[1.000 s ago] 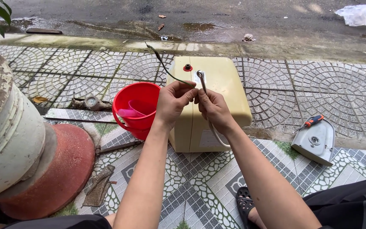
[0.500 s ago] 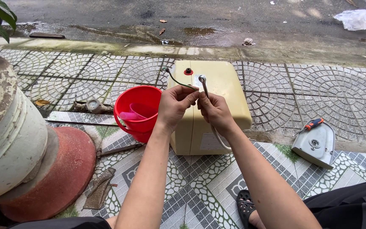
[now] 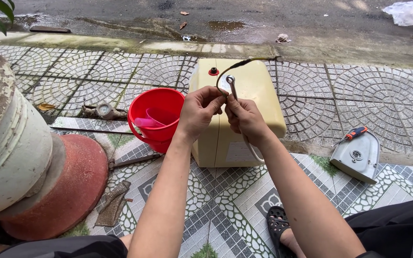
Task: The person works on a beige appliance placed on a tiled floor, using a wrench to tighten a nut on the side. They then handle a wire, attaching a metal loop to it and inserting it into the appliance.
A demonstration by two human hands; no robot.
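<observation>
My left hand [image 3: 199, 111] and my right hand [image 3: 244, 116] are close together above a cream-yellow boxy tank [image 3: 256, 95] lying on the paving. Both pinch a thin metal rod [image 3: 232, 86] with a ring at its upper end. A dark wire [image 3: 244, 63] arcs from my left fingers up and to the right across the tank. A pale hose [image 3: 253, 153] hangs below my right hand. A red-ringed port [image 3: 213, 71] sits on the tank's top face.
A red bucket [image 3: 157, 114] holding a pink scoop stands left of the tank. A grey cover plate [image 3: 357, 155] with a red-handled screwdriver [image 3: 353, 134] lies at right. A large worn planter [image 3: 5, 138] on a red base is at left. A gauge [image 3: 103, 111] lies behind the bucket.
The dark wire has swung from the upper left over to the right across the tank. Both hands stayed together on the rod.
</observation>
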